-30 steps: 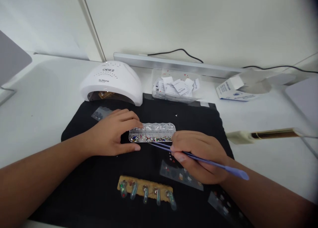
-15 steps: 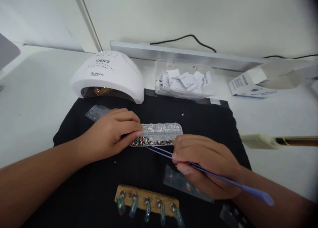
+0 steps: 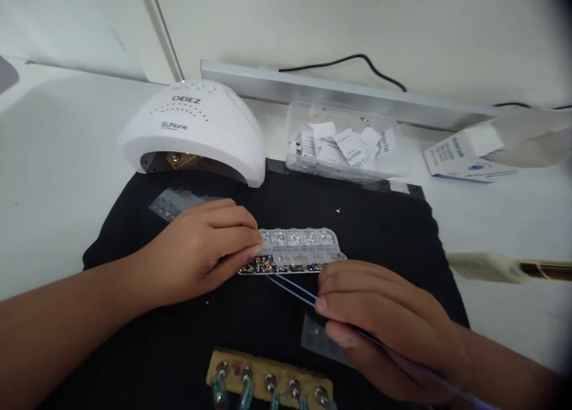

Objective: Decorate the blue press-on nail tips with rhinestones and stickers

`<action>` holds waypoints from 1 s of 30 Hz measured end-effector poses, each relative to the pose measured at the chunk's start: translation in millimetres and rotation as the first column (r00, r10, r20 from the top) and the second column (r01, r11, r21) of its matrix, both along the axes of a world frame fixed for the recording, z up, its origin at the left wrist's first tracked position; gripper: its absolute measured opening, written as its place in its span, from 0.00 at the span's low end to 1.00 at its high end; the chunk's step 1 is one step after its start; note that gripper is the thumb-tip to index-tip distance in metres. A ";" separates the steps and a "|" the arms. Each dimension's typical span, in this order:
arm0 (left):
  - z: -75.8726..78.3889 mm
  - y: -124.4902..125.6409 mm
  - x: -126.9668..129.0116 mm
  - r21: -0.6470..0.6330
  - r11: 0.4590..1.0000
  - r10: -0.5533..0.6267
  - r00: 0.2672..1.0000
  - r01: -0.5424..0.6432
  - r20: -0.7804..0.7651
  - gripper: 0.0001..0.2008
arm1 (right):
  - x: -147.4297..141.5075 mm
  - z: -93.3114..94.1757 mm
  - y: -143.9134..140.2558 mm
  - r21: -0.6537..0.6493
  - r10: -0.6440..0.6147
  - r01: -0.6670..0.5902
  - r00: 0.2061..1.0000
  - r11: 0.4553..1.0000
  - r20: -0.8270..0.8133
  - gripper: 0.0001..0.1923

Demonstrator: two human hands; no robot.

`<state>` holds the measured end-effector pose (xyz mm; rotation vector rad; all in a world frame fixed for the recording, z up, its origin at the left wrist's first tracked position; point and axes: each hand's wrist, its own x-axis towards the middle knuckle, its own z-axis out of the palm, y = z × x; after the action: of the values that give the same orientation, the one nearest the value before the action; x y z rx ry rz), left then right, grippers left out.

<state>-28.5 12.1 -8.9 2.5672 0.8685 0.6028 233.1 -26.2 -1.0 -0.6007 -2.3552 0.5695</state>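
Note:
A clear rhinestone case (image 3: 295,238) with small compartments lies on the black mat; its far row holds clear stones, its near row multicoloured ones. My left hand (image 3: 210,243) grips the case's left end between thumb and fingers. In my right hand (image 3: 379,320) is a pair of purple tweezers (image 3: 292,288), pinched between thumb and fingers. Their tips reach the near edge of the case, and whether they touch a stone is too small to tell. Near me, a wooden stand (image 3: 268,371) carries several glittery teal nail tips (image 3: 246,392).
A white nail lamp (image 3: 192,124) stands at the back left, with something wooden inside. Behind the mat sits a clear plastic box (image 3: 344,148) of paper packets. An opened carton (image 3: 465,157) is at right, beside a blurred gold-handled brush (image 3: 491,267). Clear sticker sheets (image 3: 172,202) lie on the mat.
The view has shifted slightly. My right hand and the tweezers' rear end sit lower and further right. A clear lid flap on the case's near row shows a more tilted position. My left hand keeps its hold.

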 end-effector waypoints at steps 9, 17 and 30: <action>0.1 -1.7 -0.4 0.014 0.999 -0.030 0.999 0.030 0.027 0.06 | -3.9 -1.7 -4.0 0.016 -0.063 0.062 0.998 0.998 0.004 0.06; -1.0 -1.3 0.4 0.017 0.999 -0.033 0.998 0.032 0.049 0.06 | -8.7 -1.0 -9.1 0.066 -0.167 0.164 0.985 0.984 0.051 0.06; -1.2 -1.1 -0.1 0.009 0.999 -0.044 0.998 0.044 0.048 0.05 | -9.4 2.5 -12.3 0.150 -0.169 0.158 0.984 0.976 0.063 0.07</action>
<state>-28.5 11.0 -10.1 2.5609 0.7930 0.6530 223.7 -38.5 1.5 -0.7519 -2.3650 0.3041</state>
